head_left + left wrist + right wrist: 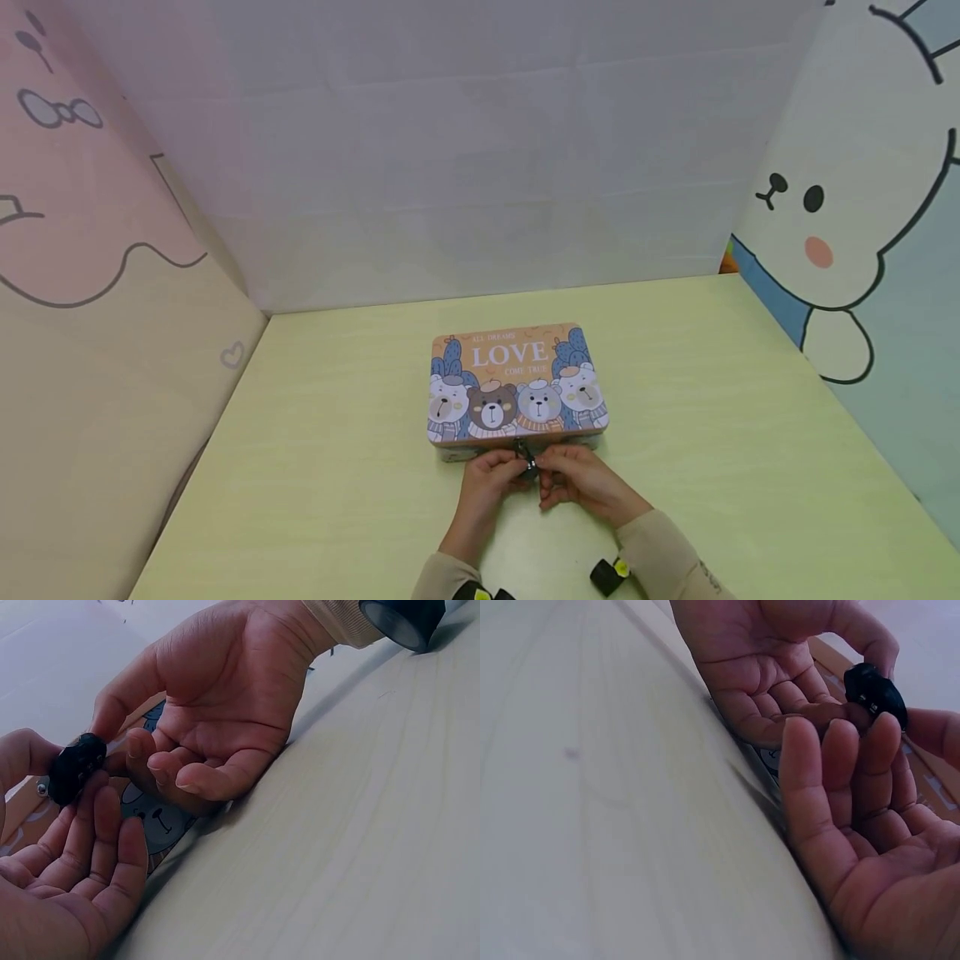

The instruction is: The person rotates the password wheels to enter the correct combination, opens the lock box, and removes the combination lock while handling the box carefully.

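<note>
A tin box (517, 375) with cartoon bears and the word LOVE on its lid lies closed on the table. At the middle of its front edge hangs a small black padlock (528, 468); pale marks show along one side of its body in the right wrist view. My left hand (483, 492) pinches the padlock from the left between thumb and fingers. From the right, my right hand (588, 483) pinches it too, its other fingers loosely bent. Fingertips cover part of the padlock (77, 769) in the left wrist view.
The pale yellow table (322, 433) extends around the box. White sheeting (480, 167) stands behind it, with cartoon-printed panels at left (97, 208) and right (840, 233). A black wrist device (607, 577) sits by the right sleeve.
</note>
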`<state>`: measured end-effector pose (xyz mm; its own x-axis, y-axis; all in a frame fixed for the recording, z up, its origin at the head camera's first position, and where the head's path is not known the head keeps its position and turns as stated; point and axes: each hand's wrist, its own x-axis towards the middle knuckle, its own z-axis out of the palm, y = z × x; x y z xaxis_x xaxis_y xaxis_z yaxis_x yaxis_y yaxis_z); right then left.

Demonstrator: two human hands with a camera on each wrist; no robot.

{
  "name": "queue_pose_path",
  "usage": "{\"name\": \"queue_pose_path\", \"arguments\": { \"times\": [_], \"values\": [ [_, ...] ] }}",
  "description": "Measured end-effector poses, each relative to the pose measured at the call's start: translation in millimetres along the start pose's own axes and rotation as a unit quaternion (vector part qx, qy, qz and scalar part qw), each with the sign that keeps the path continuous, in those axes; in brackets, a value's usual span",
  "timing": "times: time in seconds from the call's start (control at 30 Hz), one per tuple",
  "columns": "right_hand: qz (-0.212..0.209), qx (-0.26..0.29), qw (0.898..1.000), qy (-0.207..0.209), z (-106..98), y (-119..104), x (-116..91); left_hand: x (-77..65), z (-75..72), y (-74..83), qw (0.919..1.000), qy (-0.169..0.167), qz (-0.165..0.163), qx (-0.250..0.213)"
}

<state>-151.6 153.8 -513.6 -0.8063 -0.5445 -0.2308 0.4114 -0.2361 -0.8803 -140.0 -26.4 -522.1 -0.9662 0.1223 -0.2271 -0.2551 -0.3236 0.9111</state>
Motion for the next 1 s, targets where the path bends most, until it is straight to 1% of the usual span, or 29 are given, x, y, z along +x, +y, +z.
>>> {"name": "queue_pose_path", "arguments": {
  "times": [0.13, 0.33, 0.63, 0.77, 1.0],
  "values": [
    [0.003, -0.002, 1.000, 0.004, -0.4, 1.1, -0.2, 0.6, -0.9, -1.7, 1.0000, 0.004, -0.004, 0.007],
    [0.002, -0.004, 1.000, 0.007, -1.0, 2.4, 0.1, 0.3, -0.8, -1.4, 0.9997, 0.010, -0.002, 0.024],
    [-0.001, -0.011, 1.000, 0.003, -1.2, 2.5, -0.3, 1.4, 0.9, -4.3, 0.9976, 0.034, 0.020, 0.056],
    [-0.001, -0.012, 1.000, 0.005, -0.6, 2.5, -0.6, 0.6, 2.4, -4.1, 0.9970, 0.039, 0.027, 0.062],
    [0.000, -0.015, 1.000, 0.012, -0.6, 2.9, -0.8, 1.5, 3.0, -3.6, 0.9970, 0.040, 0.024, 0.061]
  ]
}}
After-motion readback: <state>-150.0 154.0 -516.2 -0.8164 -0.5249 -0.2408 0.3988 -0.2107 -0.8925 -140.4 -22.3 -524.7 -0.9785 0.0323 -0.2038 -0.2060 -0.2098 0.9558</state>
